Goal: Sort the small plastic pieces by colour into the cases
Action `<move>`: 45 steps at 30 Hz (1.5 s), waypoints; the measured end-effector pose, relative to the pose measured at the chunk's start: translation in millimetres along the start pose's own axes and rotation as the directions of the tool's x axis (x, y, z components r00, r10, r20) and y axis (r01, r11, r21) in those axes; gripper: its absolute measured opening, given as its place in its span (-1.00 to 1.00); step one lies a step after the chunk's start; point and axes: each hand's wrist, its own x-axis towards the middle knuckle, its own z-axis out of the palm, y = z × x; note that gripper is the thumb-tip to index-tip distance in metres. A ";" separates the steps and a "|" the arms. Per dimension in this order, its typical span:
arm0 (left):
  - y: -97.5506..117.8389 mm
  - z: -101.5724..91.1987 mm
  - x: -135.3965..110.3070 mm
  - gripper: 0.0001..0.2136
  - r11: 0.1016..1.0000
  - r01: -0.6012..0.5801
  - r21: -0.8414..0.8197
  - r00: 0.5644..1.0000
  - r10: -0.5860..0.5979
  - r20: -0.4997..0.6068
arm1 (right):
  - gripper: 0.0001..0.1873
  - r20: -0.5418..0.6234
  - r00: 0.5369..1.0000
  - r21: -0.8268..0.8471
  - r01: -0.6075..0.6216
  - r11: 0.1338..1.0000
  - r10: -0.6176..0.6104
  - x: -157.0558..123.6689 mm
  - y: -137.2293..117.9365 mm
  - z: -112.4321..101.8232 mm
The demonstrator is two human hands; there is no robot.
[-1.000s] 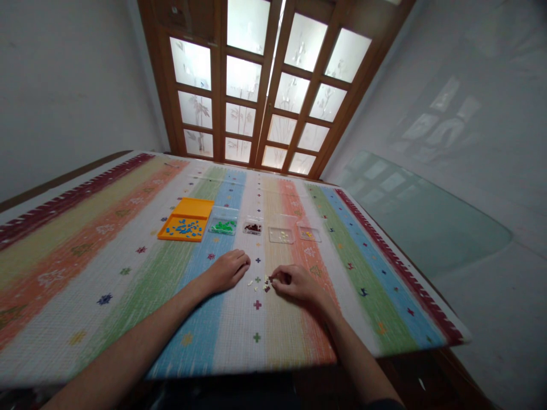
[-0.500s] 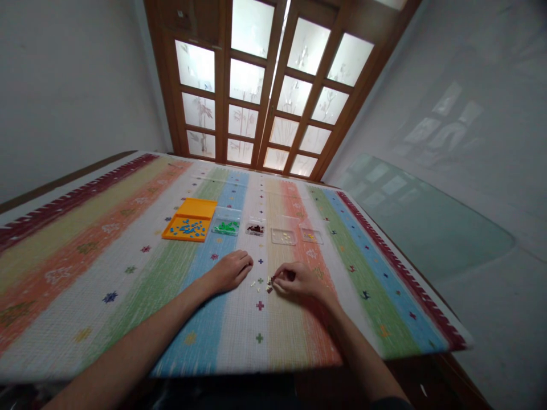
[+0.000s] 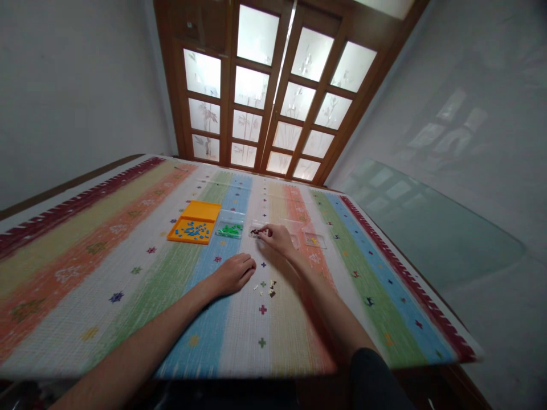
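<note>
My right hand (image 3: 277, 238) reaches over a small clear box of dark brown pieces (image 3: 257, 232). Its thumb and fingertips are pinched together at the pieces, and whether one is between them is hidden. My left hand (image 3: 236, 272) rests on the tablecloth with its fingers curled and close together, and no object shows in it. Between my forearms lies a small cluster of dark brown and cream pieces (image 3: 272, 292), with a few loose cream bits (image 3: 257, 287) just left of it.
An orange case (image 3: 201, 209) with blue pieces lies open at the left. Beside it stands a clear box of green pieces (image 3: 231, 229). Another clear box (image 3: 314, 240) with yellow bits is on the right; a further one is partly hidden behind my right hand. A striped tablecloth (image 3: 171, 336) covers the table.
My right hand has left the brown and cream cluster and moved forward to the box of dark brown pieces. My left hand stays in place. The view has shifted slightly.
</note>
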 end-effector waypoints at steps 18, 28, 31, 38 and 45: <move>-0.5 -0.3 -0.1 -0.81 0.997 0.035 -0.063 0.999 -0.035 0.012 | -0.77 0.203 0.967 0.152 0.124 0.981 -0.154 -56.0 35.4 -23.4; -0.1 -0.7 -0.2 -0.75 0.997 0.051 -0.055 0.999 -0.051 0.007 | -0.80 0.323 0.938 0.272 0.034 0.962 -0.124 -119.2 28.6 -21.9; -0.4 -0.3 -0.1 -0.73 0.998 0.049 -0.035 0.999 -0.049 0.008 | -0.80 0.262 0.960 0.271 0.024 0.962 -0.098 -125.7 23.1 -16.0; -2.1 1.8 0.5 -0.73 1.000 0.030 0.003 1.000 -0.030 -0.002 | -0.83 0.284 0.955 0.303 -0.001 0.953 -0.089 -129.0 20.6 -14.2; -1.9 1.8 -0.1 -0.75 0.999 0.045 -0.027 0.999 -0.045 -0.014 | -0.81 0.223 0.971 0.283 0.016 0.959 -0.082 -113.7 23.3 -16.7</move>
